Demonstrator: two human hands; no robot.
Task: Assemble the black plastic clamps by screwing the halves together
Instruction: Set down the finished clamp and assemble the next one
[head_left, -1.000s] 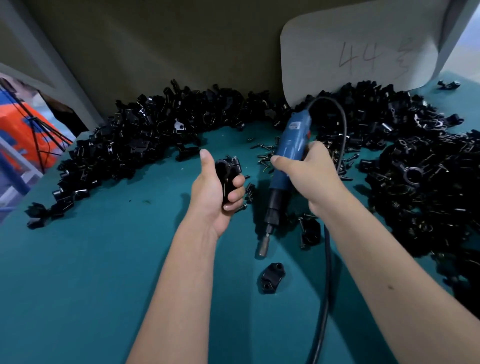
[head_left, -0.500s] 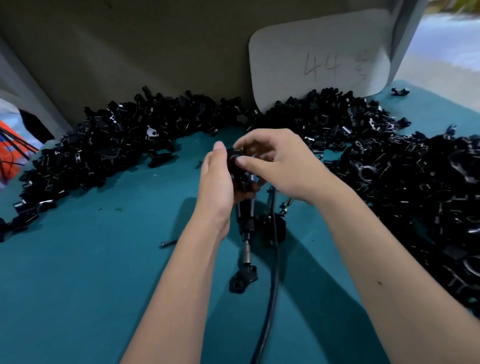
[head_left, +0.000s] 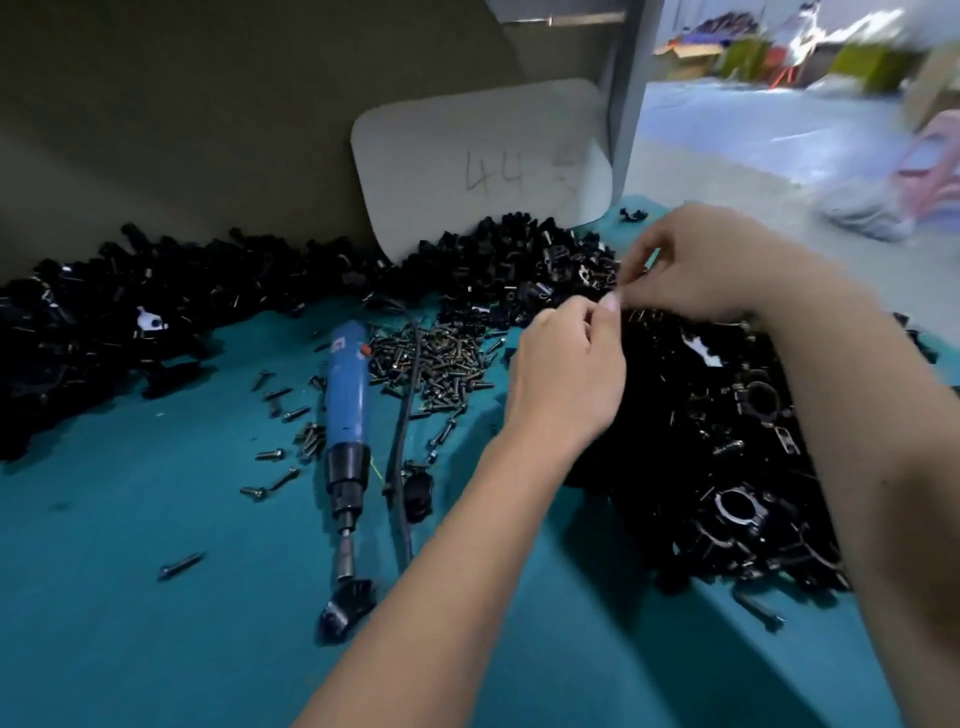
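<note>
Both hands meet over the right-hand pile of clamp parts on the teal surface (head_left: 130, 649).
Black clamp parts lie in a pile (head_left: 727, 441) at right and a heap (head_left: 104, 322) at left along the back. A board (head_left: 467, 156) marked "44" leans behind. The left hand (head_left: 569, 374) and right hand (head_left: 711, 265) have fingers curled, tips together; what they pinch, I cannot tell. The blue driver (head_left: 345, 415) lies flat beside the loose screws (head_left: 436, 364), its tip at a clamp half (head_left: 348, 608).
</note>
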